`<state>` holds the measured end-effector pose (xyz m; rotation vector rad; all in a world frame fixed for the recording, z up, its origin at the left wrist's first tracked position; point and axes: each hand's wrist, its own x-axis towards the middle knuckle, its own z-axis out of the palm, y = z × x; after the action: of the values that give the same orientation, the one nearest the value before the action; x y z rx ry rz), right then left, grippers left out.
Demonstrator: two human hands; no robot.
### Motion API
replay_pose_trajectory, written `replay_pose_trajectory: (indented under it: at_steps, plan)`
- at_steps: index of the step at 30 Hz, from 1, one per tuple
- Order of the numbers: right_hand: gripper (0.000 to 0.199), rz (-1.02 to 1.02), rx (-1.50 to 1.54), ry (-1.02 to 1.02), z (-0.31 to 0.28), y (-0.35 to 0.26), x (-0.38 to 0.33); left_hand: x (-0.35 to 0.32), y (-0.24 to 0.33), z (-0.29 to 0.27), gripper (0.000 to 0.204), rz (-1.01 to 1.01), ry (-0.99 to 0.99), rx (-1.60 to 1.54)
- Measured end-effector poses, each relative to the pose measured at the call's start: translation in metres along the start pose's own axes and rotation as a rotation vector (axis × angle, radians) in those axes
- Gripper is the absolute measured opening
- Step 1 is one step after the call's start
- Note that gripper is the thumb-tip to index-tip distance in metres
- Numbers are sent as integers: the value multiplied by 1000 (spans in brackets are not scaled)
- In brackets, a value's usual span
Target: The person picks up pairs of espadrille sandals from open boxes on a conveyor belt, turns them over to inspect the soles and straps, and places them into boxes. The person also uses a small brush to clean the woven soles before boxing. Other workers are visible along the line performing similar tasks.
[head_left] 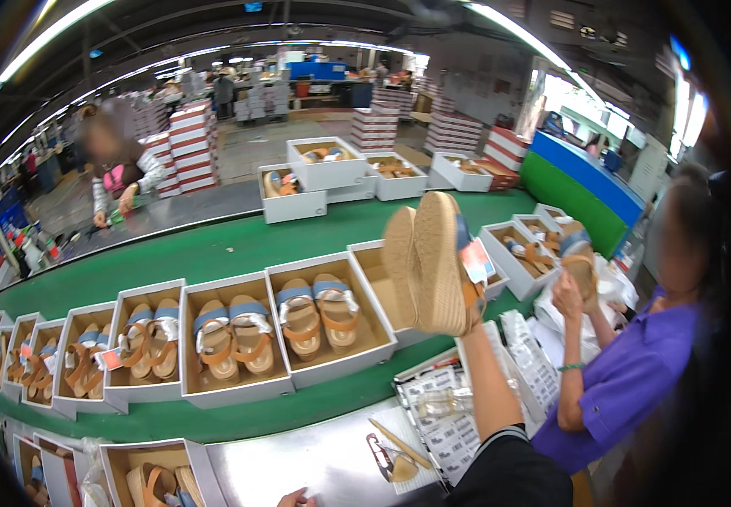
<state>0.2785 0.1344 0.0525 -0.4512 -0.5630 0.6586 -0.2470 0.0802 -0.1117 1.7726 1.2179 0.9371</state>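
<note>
While the right forearm rises from the lower edge in a dark sleeve, the right hand (pixel 469 317) is mostly hidden behind a pair of sandals (pixel 435 262), which is grasped and held up, soles outward, above the green conveyor belt (pixel 238 245). The two sandals are pressed side by side, their woven tan soles upright, with a blue strap and a tag showing at the right edge. Only the fingertips of the left hand (pixel 296 498) are seen at the bottom edge, just at the steel bench (pixel 314 460); whether it is clenched or released cannot be told.

Just behind the raised pair, an open white box (pixel 378 287) stands on the belt, partly covered by the sandals. To its left, a row of open white boxes (pixel 238 338) is lined up, each filled with a tan and blue pair laid flat. On the bench, a small metal tool (pixel 380 452) and a tray of printed labels (pixel 450 422) are lying near the right forearm.

At the right, a person in a purple shirt (pixel 627 380) is holding another sandal (pixel 581 266) up with both hands. Across the belt, a second person (pixel 116 173) is standing, with stacks of white and red boxes (pixel 192 148) behind.
</note>
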Motion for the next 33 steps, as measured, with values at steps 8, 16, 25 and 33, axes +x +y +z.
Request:
replay_pose_trajectory:
  at_steps: [8,16,25,33]
  plan:
    - [23,181,720,-257,103,45,-134,0,-17,-8,31,-19,-138,-104]
    - [21,474,412,-123,114,48,-211,-8,35,-44,26,-126,-199,-318]
    - [20,532,-1677,-331,191,99,-294,-7,58,-68,46,-94,-216,-470]
    - [25,239,-1461,-654,206,96,-336,-25,21,-100,63,-482,-227,-880]
